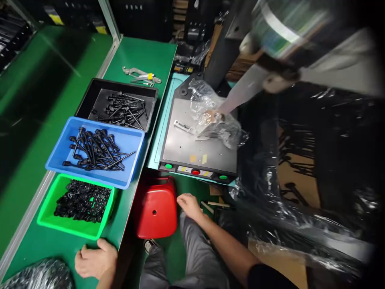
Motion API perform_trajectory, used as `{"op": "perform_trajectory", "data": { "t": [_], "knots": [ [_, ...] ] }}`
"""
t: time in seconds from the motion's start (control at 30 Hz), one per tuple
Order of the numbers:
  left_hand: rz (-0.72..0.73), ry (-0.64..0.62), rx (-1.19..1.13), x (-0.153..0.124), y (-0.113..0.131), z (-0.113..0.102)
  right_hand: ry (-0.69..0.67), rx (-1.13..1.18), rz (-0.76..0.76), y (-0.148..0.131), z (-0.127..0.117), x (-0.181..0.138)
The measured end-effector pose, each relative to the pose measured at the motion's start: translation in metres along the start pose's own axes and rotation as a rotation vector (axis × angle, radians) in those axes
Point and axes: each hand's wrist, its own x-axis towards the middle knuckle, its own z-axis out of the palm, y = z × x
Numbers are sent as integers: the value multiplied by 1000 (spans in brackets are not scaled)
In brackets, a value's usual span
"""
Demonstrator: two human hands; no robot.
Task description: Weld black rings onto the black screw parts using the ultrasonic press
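Note:
My left hand (96,259) rests on the green bench with its fingers curled in, below the bright green bin (104,228) of small black plastic parts (82,202); I see nothing in it. My right hand (190,205) is at the right edge of the red plastic stool (157,214), above my knee. Its fingers are curled, and I cannot tell whether they grip the stool's edge. Past the green bin, a blue bin (132,140) holds long black threaded bolts with wide heads (93,148). Behind it a black tray (93,92) holds more such bolts (129,110).
Pliers (140,74) lie on the bench (150,50). Ahead stands a metal machine plate (180,146) with green buttons and a red button (195,172), with clear plastic film (204,94) on it. Black plastic wrapping (264,200) is at right. A bagged bundle (42,275) sits front left.

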Motion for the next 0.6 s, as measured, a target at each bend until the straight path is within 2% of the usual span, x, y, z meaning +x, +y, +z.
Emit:
{"op": "perform_trajectory", "data": {
  "t": [0.03, 0.07, 0.1, 0.13, 0.17, 0.23, 0.3, 0.37, 0.43, 0.53, 0.6],
  "knots": [
    [4, 5, -18, -1, 1, 0, 166, -23, -188, -20, -37, -3],
    [9, 8, -37, -1, 1, 0, 435, -51, -327, -42, -77, -2],
    [15, 12, -57, -2, 2, 1, 702, -89, -384, -66, -117, 2],
    [19, 19, -77, -2, 2, 1, 891, -134, -393, -89, -156, 8],
    [23, 26, -97, -2, 2, 1, 990, -190, -369, -112, -192, 16],
    [20, 38, -128, -3, 4, 0, 999, -321, -334, -149, -243, 29],
    [2, 32, -142, -3, 6, -2, 1000, -405, -403, -169, -265, 29],
    [-23, 8, -145, -4, 8, -4, 1075, -454, -555, -171, -256, 10],
    [-46, -19, -155, -4, 9, -5, 1093, -505, -738, -158, -226, -25],
    [-75, -34, -200, 0, 13, -6, 865, -522, -990, -130, -160, -89],
    [-100, -49, -237, 5, 18, -12, 792, -432, -1037, -114, -115, -130]
  ]
}}
